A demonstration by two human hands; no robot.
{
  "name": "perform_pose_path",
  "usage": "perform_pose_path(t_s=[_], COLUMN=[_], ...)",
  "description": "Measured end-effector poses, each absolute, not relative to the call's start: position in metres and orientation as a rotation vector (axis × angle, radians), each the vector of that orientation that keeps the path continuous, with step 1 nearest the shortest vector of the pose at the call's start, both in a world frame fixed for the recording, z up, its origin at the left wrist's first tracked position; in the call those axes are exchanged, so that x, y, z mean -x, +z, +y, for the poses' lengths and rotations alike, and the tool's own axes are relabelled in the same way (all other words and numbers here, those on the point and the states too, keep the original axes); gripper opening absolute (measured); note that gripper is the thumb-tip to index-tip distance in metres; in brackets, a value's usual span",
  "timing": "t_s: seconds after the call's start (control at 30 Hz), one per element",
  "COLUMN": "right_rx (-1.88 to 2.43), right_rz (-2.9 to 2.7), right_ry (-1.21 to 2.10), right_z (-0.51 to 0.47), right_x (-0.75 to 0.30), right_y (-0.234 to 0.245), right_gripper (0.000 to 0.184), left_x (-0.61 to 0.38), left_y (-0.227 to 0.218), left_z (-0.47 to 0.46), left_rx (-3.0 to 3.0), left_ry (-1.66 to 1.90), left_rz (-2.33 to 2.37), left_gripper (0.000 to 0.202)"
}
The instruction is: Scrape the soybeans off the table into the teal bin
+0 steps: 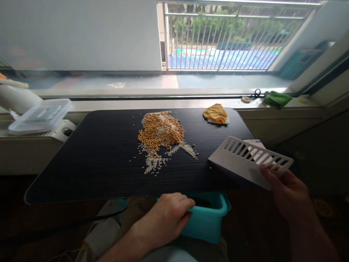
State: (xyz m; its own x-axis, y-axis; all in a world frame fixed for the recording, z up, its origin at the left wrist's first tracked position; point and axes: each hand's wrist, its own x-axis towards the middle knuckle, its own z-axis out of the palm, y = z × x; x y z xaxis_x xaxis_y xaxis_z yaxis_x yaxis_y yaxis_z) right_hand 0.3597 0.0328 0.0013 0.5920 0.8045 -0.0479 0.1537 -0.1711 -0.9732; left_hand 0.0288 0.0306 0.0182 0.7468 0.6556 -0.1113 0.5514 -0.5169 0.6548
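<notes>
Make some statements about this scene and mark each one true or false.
1. The left hand grips the turquoise bin by its rim. True.
2. The right hand is empty. False: it holds a white slotted plastic piece.
3. Soybeans and rice lie together on the black table. True.
4. The yellow cloth lies near the table's left end. False: it lies toward the right.
5. A green cloth lies on the windowsill. True.

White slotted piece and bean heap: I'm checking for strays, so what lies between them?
The head view shows a rice streak, loose beans and black tabletop.
</notes>
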Motion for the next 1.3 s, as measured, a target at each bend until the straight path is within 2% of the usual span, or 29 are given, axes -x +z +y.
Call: perform_pose_path(t_s=[0.2,0.6,0.87,1.07,1.3], right_rx=[1.718,1.587,1.61,1.505,1.44], right_rz=[-0.852,-0.876,-1.096,-0.907,-0.847], right_ry=[0.912,0.737,1.155,0.751,0.805], right_z=[0.014,0.057,0.027,0.076,0.123], right_x=[-0.367,-0.346,-0.352,-0.332,-0.313], right_y=[0.013,0.012,0.027,0.02,0.011], right_gripper=[0.03,0.028,0.031,0.027,0.031], left_x=[-0.038,-0.029,-0.03,-0.028,-0.022], left_y=[0.018,0.013,0.013,0.016,0.015], left_z=[0.03,0.028,0.029,0.029,0.026], left_rx=[-2.261,-2.243,-2.236,-2.234,-2.222], left_ry=[0.201,0.216,0.209,0.198,0.212], left_rz=[0.89,0.911,0.913,0.912,0.933], left_gripper=[0.013,0.017,0.013,0.016,0.02])
